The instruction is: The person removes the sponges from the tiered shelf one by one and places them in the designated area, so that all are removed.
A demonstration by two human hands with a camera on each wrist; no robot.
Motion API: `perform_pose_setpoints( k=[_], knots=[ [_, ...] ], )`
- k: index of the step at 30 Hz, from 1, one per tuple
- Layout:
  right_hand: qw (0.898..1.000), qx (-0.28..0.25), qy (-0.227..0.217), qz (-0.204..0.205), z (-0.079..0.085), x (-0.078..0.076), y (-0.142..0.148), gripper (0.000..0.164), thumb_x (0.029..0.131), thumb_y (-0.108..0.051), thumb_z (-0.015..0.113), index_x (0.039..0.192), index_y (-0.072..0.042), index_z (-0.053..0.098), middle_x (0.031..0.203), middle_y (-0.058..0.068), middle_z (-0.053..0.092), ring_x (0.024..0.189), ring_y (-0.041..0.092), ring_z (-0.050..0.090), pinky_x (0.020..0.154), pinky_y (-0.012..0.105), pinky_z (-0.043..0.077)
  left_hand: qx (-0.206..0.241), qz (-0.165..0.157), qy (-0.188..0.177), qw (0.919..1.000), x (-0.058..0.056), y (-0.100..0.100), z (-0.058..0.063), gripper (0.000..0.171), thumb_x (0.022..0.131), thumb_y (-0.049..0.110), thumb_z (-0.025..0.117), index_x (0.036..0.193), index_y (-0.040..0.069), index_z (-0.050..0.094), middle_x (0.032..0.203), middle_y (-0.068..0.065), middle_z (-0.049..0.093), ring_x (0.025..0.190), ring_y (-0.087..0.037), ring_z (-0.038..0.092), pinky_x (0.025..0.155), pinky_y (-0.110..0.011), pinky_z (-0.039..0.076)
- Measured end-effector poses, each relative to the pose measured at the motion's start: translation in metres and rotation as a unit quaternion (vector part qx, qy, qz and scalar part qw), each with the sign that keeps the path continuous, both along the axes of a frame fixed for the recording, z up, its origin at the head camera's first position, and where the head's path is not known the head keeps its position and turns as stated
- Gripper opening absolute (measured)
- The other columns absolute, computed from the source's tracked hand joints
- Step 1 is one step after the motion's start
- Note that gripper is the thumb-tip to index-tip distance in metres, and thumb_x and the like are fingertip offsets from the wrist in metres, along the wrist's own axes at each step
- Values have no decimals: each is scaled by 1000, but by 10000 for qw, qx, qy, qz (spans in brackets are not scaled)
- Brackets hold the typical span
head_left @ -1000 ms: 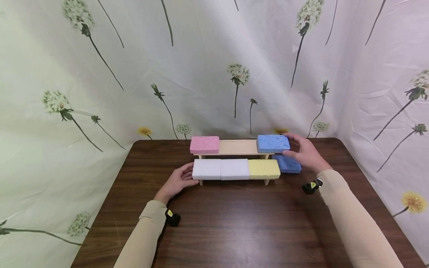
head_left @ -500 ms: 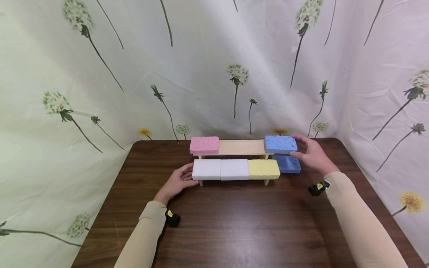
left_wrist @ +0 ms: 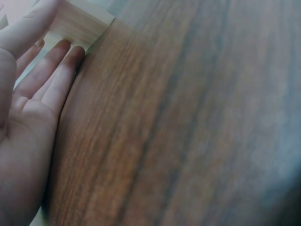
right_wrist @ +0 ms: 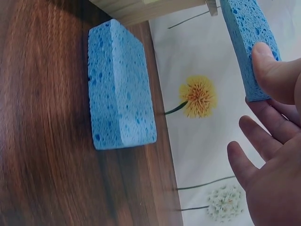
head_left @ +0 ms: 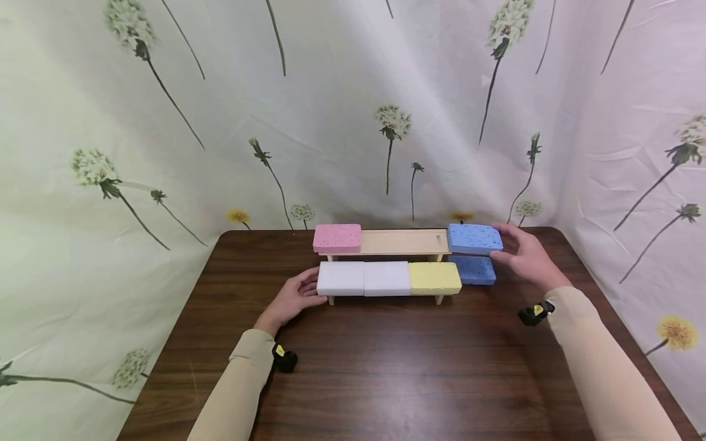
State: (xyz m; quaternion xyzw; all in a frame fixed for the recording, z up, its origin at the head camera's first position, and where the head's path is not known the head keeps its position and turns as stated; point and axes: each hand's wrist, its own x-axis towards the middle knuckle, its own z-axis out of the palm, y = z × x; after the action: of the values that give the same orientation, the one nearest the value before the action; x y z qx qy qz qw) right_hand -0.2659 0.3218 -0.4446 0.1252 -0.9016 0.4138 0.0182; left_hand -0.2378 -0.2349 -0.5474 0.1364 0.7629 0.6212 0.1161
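Observation:
Near the left end of a low wooden rack (head_left: pixel 439 299), my left hand (head_left: pixel 290 300) holds its end, thumb at the front corner and fingers behind. In the left wrist view its fingertips meet the rack's pale end panel (left_wrist: pixel 80 23). My right hand (head_left: pixel 524 254) pinches a blue sponge (head_left: pixel 475 239) between thumb and fingers. This sponge is at the right end of the upper shelf (head_left: pixel 402 241), level with it and past its edge. Below, a second blue sponge (right_wrist: pixel 120 87) lies flat on the table, right of the rack.
Two white sponges (head_left: pixel 340 278) and a yellow sponge (head_left: pixel 434 278) line the lower shelf. A pink sponge (head_left: pixel 337 238) sits at the upper shelf's left end. The brown table (head_left: pixel 353 367) backs onto a flower-print cloth (head_left: pixel 342 122).
My right hand has moved the blue sponge rightward along the upper shelf and off its end, exposing a small mark on the wood. My left hand has stayed put.

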Motion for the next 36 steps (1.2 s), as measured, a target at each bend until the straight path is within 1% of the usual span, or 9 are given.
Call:
perform_pose_setpoints(
  k=[4,8,11,18,21,25,28,32,36],
  knots=[
    [10000,49,37,46,-1,1,6,64,99,-3,72,154,6,42,152,31,49,139,49,50,111,61,44,-10,7,39,10000,-1,0,-1,82,90,3,83,159,-1,39,150,-28,51,138,-39,54,106,-24,51],
    [10000,21,-45,51,-3,4,12,66,99,-2,71,155,8,40,152,32,49,138,49,51,106,34,53,-60,19,58,10000,-1,-1,-2,82,90,3,83,159,-2,39,150,-28,52,137,-36,55,105,-23,51],
    [10000,31,-84,35,-3,6,16,66,98,0,71,155,9,39,151,34,49,137,50,51,102,24,54,-80,19,88,9999,-1,-1,-2,82,90,5,84,159,-2,39,150,-28,52,137,-35,56,105,-22,51],
    [9996,170,-197,-69,-10,7,25,65,98,1,70,155,8,39,152,34,48,138,50,50,108,51,48,-2,7,39,10000,-1,0,0,83,89,3,84,159,-1,39,151,-28,51,139,-40,53,107,-24,51],
    [9997,64,-236,-69,-15,7,31,65,98,4,68,156,9,37,153,36,45,138,52,49,101,27,55,-1,5,25,10000,0,0,0,83,89,4,84,159,-1,39,151,-28,51,139,-40,53,108,-26,51],
    [9995,-98,-301,-98,-20,7,39,66,98,7,66,156,11,35,153,39,42,137,55,49,85,0,44,17,7,22,10000,0,0,0,83,90,4,84,159,-2,39,151,-28,51,139,-40,53,107,-25,51],
    [9988,23,-429,-227,-23,8,44,66,99,6,65,157,10,34,154,39,41,137,55,49,96,18,54,32,14,12,10000,0,0,0,82,89,3,84,159,-2,39,151,-28,51,139,-39,53,107,-25,51],
    [9974,224,-584,-365,-24,10,51,67,100,3,65,158,8,33,157,38,38,139,55,47,108,53,47,-13,33,4,10000,0,0,1,82,89,3,83,159,-1,39,152,-28,50,139,-40,53,108,-26,51],
    [9972,325,-539,-399,-26,12,57,67,98,3,67,157,9,35,155,40,38,138,55,48,105,43,52,-64,37,0,10000,0,0,2,82,90,3,83,159,-1,39,152,-28,50,140,-39,52,109,-27,50]
  ],
)
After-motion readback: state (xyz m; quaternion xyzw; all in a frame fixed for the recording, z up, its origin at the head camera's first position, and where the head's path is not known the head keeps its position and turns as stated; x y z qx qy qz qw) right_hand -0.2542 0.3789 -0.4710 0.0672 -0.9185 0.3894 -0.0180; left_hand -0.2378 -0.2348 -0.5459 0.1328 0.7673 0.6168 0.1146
